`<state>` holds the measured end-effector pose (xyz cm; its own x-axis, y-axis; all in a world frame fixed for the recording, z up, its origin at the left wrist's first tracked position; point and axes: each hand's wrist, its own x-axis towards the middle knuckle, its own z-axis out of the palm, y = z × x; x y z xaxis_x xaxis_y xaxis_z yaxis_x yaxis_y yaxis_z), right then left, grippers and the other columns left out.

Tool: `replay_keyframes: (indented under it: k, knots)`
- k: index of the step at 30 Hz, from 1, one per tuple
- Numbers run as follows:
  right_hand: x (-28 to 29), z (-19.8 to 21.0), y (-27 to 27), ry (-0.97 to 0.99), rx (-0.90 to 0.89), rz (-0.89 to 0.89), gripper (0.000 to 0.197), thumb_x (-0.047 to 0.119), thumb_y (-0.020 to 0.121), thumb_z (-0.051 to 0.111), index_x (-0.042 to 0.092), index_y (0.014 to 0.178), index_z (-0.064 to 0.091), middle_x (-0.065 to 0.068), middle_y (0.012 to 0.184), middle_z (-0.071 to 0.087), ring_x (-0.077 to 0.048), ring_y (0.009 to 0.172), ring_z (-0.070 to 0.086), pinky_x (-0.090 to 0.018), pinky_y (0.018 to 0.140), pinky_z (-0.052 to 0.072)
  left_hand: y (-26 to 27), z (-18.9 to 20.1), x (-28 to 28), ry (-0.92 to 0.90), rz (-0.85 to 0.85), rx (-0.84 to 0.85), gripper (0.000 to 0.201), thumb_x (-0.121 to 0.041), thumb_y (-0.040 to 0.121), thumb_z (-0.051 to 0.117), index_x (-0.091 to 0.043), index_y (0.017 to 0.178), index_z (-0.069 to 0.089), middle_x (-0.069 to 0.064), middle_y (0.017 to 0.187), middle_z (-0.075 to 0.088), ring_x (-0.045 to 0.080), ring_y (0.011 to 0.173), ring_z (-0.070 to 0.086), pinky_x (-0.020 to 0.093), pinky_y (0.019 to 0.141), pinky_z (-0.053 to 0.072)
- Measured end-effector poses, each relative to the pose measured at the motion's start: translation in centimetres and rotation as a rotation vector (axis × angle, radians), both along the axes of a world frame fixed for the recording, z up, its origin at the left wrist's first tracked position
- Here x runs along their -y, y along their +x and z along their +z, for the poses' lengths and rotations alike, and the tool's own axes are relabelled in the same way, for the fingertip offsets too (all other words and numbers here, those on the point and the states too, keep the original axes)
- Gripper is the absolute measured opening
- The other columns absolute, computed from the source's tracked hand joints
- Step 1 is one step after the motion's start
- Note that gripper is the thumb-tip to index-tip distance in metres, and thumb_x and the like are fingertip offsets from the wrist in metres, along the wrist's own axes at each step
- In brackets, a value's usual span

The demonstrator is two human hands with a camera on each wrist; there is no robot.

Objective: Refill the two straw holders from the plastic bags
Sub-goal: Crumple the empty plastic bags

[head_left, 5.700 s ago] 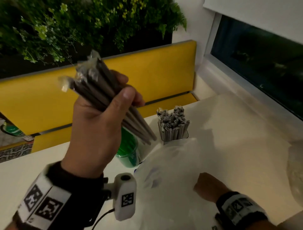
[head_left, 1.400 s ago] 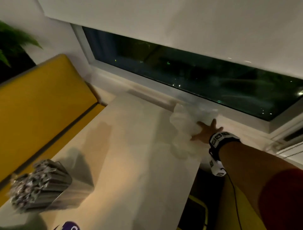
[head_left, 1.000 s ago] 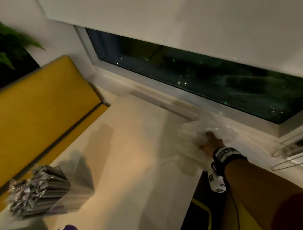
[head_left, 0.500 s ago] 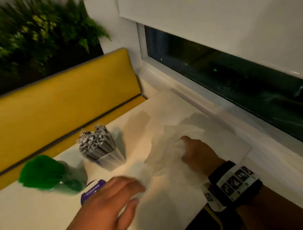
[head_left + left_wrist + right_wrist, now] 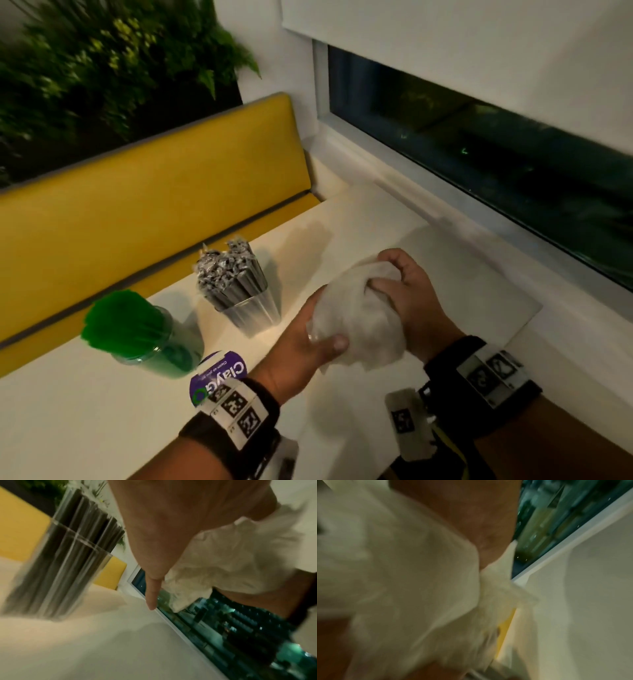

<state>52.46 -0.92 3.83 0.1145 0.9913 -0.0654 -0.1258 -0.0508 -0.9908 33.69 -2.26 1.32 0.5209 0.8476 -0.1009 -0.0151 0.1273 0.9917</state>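
Note:
Both hands hold a crumpled white plastic bag (image 5: 359, 315) above the table's near middle. My left hand (image 5: 308, 339) grips its lower left side, thumb over the plastic. My right hand (image 5: 404, 291) curls round its top from the right. The bag (image 5: 240, 550) fills the upper right of the left wrist view, and the bag (image 5: 402, 588) blurs most of the right wrist view. Left of the hands stands a clear holder (image 5: 250, 311) packed with wrapped dark straws (image 5: 229, 274). Further left is a holder (image 5: 161, 349) full of green straws (image 5: 120, 322).
A purple labelled card (image 5: 222, 373) lies on the white table (image 5: 85, 428) by my left wrist. A yellow bench back (image 5: 154, 212) runs behind the table, plants (image 5: 102, 68) above it. A dark window (image 5: 496, 154) and its sill (image 5: 565, 308) border the right side.
My right hand pulled the bag from the window sill back to the table's middle. My left hand came in and took hold of it; the bag is now bunched between both hands.

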Motion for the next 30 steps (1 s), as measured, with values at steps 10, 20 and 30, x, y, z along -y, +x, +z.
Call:
replay_keyframes:
  k: [10, 20, 30]
  knots:
    - [0.7, -0.5, -3.0, 0.111, 0.357, -0.037, 0.019, 0.037, 0.098, 0.052, 0.029, 0.1, 0.07, 0.006, 0.099, 0.07, -0.01, 0.099, 0.064, -0.033, 0.089, 0.054, -2.2, 0.7, -1.2, -0.227, 0.425, 0.184, 0.032, -0.022, 0.088, 0.064, -0.026, 0.121, 0.065, 0.003, 0.118, 0.072, 0.025, 0.107, 0.07, 0.043, 0.073, 0.059]
    - [0.4, -0.3, -5.8, 0.081, -0.183, 0.3, 0.087, 0.027, 0.089, 0.061, 0.054, 0.142, -0.002, 0.02, 0.143, 0.043, 0.001, 0.127, 0.052, -0.024, 0.099, 0.049, -1.6, 0.3, -2.0, -0.58, 0.311, 0.285, 0.034, -0.034, 0.098, 0.045, -0.014, 0.112, 0.07, 0.011, 0.104, 0.071, 0.032, 0.081, 0.068, 0.033, 0.064, 0.053]
    - [0.3, -1.5, -5.9, 0.385, 0.894, 0.169, 0.036, 0.024, 0.093, 0.057, 0.031, 0.128, 0.06, 0.007, 0.114, 0.033, -0.013, 0.099, 0.049, -0.032, 0.081, 0.056, -0.9, 0.9, -2.5, -0.238, 0.385, 0.158, 0.036, -0.029, 0.108, 0.035, 0.001, 0.113, 0.054, 0.017, 0.074, 0.057, 0.021, 0.055, 0.056, 0.022, 0.041, 0.039]
